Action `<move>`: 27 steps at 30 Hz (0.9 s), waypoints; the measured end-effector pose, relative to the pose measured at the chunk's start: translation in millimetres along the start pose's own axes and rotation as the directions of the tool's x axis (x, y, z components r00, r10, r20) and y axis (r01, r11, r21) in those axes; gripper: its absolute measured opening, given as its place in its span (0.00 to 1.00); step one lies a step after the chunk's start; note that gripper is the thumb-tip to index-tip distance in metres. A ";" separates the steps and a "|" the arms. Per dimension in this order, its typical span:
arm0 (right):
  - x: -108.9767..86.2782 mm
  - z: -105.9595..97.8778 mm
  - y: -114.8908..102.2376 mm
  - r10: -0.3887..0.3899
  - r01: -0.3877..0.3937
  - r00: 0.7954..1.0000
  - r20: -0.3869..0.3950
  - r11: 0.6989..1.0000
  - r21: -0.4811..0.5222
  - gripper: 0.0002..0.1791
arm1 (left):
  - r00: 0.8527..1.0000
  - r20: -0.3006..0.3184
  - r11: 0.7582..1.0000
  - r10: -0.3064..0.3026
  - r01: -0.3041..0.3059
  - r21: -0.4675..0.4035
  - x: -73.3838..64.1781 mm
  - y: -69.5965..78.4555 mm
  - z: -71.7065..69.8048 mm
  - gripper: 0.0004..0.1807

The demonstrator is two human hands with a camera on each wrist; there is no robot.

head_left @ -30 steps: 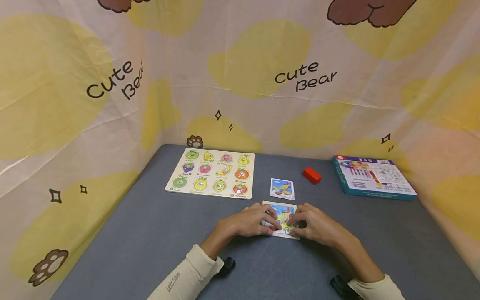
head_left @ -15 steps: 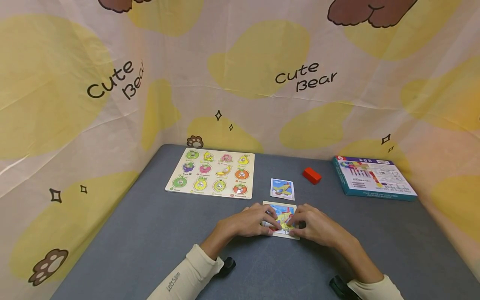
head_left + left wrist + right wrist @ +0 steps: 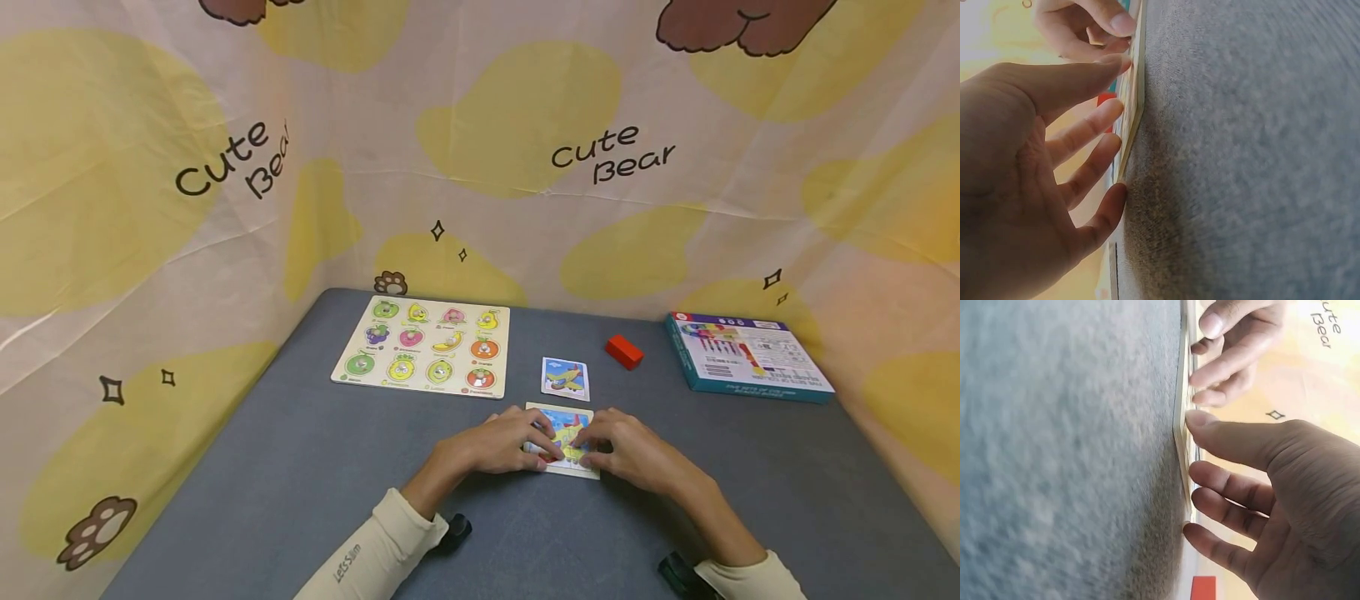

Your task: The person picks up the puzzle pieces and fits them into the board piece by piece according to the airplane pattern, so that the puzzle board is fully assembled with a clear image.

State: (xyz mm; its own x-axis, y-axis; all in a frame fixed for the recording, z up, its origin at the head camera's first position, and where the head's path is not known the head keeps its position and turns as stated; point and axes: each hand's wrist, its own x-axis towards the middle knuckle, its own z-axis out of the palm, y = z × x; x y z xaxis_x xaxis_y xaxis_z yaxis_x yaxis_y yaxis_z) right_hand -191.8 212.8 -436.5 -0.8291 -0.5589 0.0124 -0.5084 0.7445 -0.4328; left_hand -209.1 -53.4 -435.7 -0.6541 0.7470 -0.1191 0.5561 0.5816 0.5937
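Note:
A small jigsaw puzzle [image 3: 566, 418] in a pale wooden frame, with a yellow plane on blue sky, lies flat on the table between both hands. My left hand [image 3: 508, 440] reaches over its left side, thumb and fingertips spread on its face. From the right, my right hand [image 3: 632, 446] touches the puzzle with thumb and fingertips, fingers bent slightly. The right wrist view shows the thumb [image 3: 1229, 434] at the frame edge and the fingers apart from it. Both hands cover parts of the picture. Just beyond lies a card [image 3: 565, 379] with a similar plane.
A fruit puzzle board [image 3: 427, 385] lies at the back left of the grey table [image 3: 315, 467]. A red block [image 3: 624, 352] sits behind and right of the card. Farther right is a flat teal-edged box [image 3: 753, 358]. Printed cloth [image 3: 495, 125] hangs behind the table.
My right thumb has shifted slightly up from the puzzle's lower right corner, and the right fingers have moved a little. The left hand and the puzzle stay in place.

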 end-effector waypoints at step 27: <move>-6.7 -2.1 19.7 0.039 -0.035 0.999 -0.019 0.986 0.162 0.08 | 0.997 0.067 0.984 0.046 -0.056 0.169 0.6 23.3 13.6 0.27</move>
State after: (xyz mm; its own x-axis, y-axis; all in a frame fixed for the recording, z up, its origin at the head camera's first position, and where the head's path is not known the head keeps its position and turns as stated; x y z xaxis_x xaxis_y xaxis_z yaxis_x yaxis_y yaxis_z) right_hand -196.8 231.9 -443.2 -0.8524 -0.5228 0.0128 -0.4346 0.6947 -0.5732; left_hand -189.6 -35.1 -432.8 -0.5923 0.7926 -0.1449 0.6708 0.5847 0.4561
